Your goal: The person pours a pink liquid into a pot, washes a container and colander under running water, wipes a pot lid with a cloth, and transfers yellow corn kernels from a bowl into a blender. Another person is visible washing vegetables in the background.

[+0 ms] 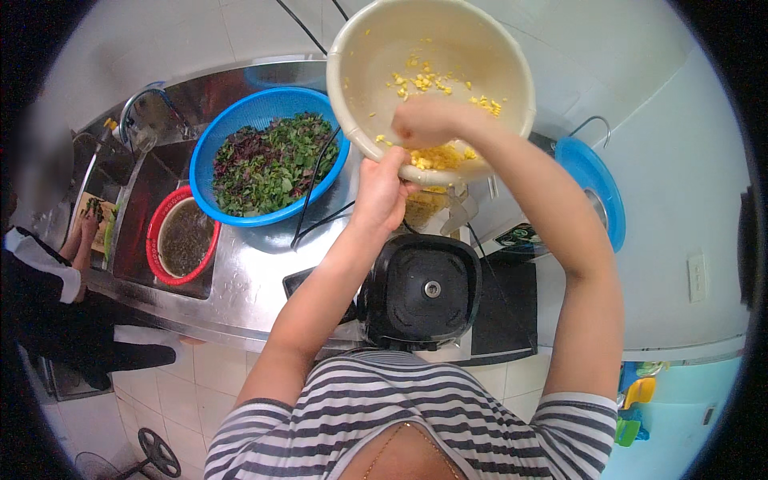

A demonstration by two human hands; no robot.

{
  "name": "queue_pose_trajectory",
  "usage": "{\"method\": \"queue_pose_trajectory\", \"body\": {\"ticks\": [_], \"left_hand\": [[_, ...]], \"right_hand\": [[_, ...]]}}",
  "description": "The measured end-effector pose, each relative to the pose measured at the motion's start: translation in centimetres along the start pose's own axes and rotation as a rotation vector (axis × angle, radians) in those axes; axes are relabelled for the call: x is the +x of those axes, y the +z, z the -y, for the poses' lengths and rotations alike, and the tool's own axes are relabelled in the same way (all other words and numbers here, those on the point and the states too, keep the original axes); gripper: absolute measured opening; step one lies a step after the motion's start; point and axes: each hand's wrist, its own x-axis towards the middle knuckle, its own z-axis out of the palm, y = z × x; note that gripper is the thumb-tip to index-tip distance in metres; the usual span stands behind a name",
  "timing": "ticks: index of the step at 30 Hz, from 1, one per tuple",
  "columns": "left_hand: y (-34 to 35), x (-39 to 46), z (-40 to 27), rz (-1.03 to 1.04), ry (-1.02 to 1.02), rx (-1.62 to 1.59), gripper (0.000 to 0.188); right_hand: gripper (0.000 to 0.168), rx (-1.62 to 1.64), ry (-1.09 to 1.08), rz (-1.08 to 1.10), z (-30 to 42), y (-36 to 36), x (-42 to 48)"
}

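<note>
My left hand (384,192) grips the near rim of a large cream plastic basin (366,114), which is tilted towards me. Yellow cut corn kernels (441,157) are heaped against its near wall, and more cling to the bottom. Inside the basin, just above the heap, is my right hand (423,122), curled with its fingertips hidden; whether it holds any corn is unclear. Beneath the rim, partly covered, stands a clear jar (425,209) with a handle and yellow corn inside. Nearer to me sits a black blender base (432,289) with a metal drive coupling.
Chopped green and purple leaves (273,168) fill a blue colander (210,201) on the steel counter (240,270). A red basket (151,240) holding a bowl of murky liquid is in the sink (135,240). Black cables (309,198) cross the counter. Another person's hands (89,225) handle greens at left.
</note>
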Motion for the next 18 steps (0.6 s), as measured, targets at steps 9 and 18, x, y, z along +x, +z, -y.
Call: {"method": "queue_pose_trajectory", "body": {"ticks": [9, 18], "left_hand": [[1.0, 0.5, -0.1, 0.014, -0.051, 0.007, 0.032], [0.1, 1.6, -0.4, 0.014, -0.047, 0.118, 0.033]], "right_hand": [[0.021, 0.108, -0.039, -0.604, -0.4, -2.3, 3.3], [0.019, 0.002, 0.588, -0.809, -8.1, -2.6, -0.9]]}}
